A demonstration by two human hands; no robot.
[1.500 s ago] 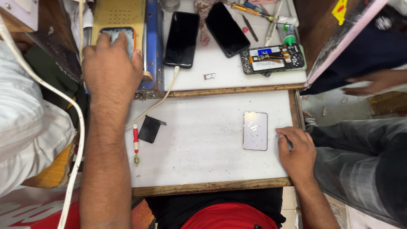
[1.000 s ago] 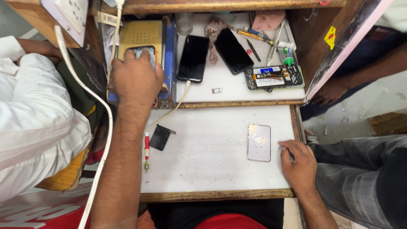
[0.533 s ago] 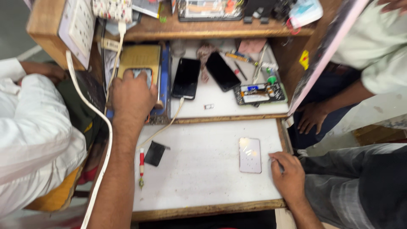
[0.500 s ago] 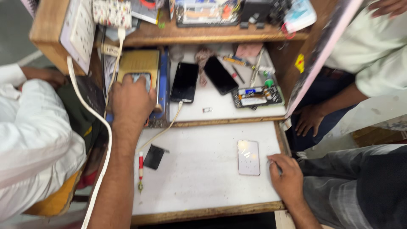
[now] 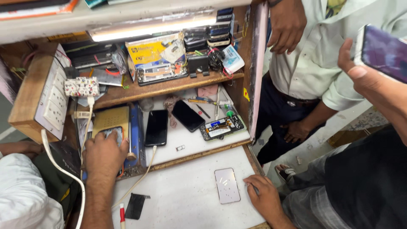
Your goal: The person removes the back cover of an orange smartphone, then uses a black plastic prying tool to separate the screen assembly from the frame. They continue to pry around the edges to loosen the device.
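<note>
My left hand lies over a light-coloured phone on a yellow box-shaped device at the left of the raised shelf, fingers curled around the phone. My right hand rests on the white worktop at the lower right with its fingers curled in. Its fingertips are just right of a white phone lying flat, apart from it. Something thin and dark shows at those fingertips; I cannot tell what it is.
Two black phones and an opened phone lie on the shelf. A black flat piece and a red-white tool sit on the worktop. A socket board hangs left. A person in a light shirt stands right; another hand holds up a phone.
The view has tilted up, bringing the upper shelf, the lamp and the people at the right into sight. Both my hands have kept their places.
</note>
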